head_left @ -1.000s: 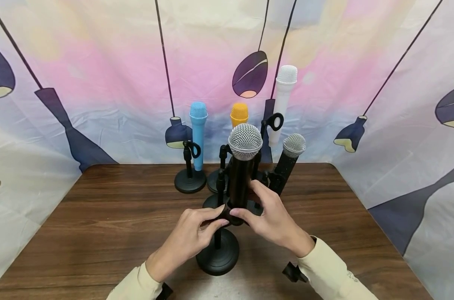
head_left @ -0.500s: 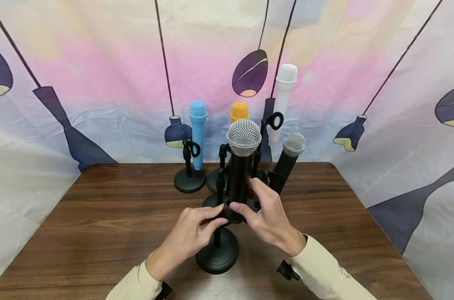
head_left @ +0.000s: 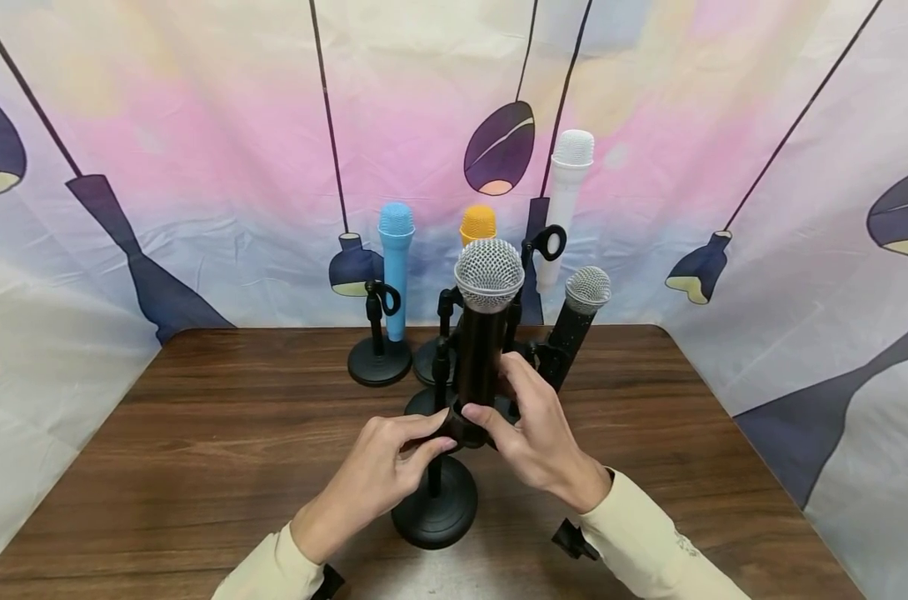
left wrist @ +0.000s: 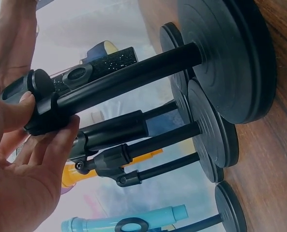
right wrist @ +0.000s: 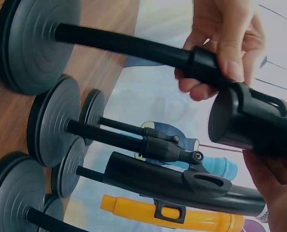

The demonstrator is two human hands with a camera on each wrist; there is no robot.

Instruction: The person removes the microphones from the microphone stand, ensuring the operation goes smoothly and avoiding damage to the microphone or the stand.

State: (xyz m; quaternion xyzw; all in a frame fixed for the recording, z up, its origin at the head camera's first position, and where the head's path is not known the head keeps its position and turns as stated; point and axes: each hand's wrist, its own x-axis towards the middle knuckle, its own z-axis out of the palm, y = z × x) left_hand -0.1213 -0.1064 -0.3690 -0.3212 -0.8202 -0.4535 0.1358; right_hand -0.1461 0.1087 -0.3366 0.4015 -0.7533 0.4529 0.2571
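Note:
A black microphone [head_left: 481, 350] with a silver mesh head stands upright in the clip [right wrist: 247, 121] of the nearest black desk stand [head_left: 435, 512]. My left hand [head_left: 379, 471] pinches the joint [left wrist: 41, 104] at the top of the stand's pole [left wrist: 128, 77] between thumb and fingers. My right hand [head_left: 540, 437] wraps around the microphone's lower end at the clip. The right wrist view shows the left hand's fingers [right wrist: 225, 38] on the joint and the right hand [right wrist: 279, 186] under the clip.
Behind stand a blue microphone [head_left: 396, 267], a yellow one [head_left: 478, 225], a white one [head_left: 570, 196] and a second black one [head_left: 580, 321], each on a round-based stand. The wooden table [head_left: 199, 442] is backed by a printed cloth.
The black microphone has risen slightly, and my right hand has shifted a little up and left along its lower end. The left hand keeps its pinch.

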